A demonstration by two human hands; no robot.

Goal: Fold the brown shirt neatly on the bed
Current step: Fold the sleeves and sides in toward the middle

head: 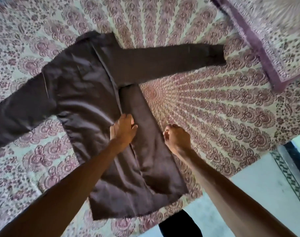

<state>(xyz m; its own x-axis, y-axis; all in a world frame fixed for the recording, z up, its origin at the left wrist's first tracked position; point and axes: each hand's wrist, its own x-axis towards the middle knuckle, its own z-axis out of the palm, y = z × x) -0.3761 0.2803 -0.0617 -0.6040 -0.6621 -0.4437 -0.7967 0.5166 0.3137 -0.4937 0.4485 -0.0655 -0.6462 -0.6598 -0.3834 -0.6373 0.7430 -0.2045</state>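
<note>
Brown shirt: a long-sleeved, dark brown shirt of smooth, slightly shiny cloth (80, 93) lies spread flat on the bed, collar toward the far side and hem toward the person.
Shirt's fold: its right side panel (145, 142) is turned in over the body, forming a long narrow strip that runs from the armpit down to the hem.
Sleeves: the right sleeve (171, 60) stretches straight out across the bedspread toward the pillow; the left sleeve (17, 113) runs out to the left edge of the view.
Bed: covered by a cream bedspread printed with rows of maroon floral motifs (222, 108); the shirt lies near the bed's near edge.
Left hand: the left hand (123, 129) rests palm down on the shirt at the inner edge of the folded strip, fingers curled loosely onto the cloth; whether it pinches the fabric cannot be told.
Right hand: the right hand (177, 139) is at the outer edge of the folded strip, fingers curled into a loose fist; it is not clear that it has hold of any cloth.
Pillow: a pillow in matching print with a plain purple border (265, 40) lies at the far right, apart from the shirt.
Floor: pale floor (257, 194) shows beyond the bed's corner.
Writing: no label or lettering can be read.
</note>
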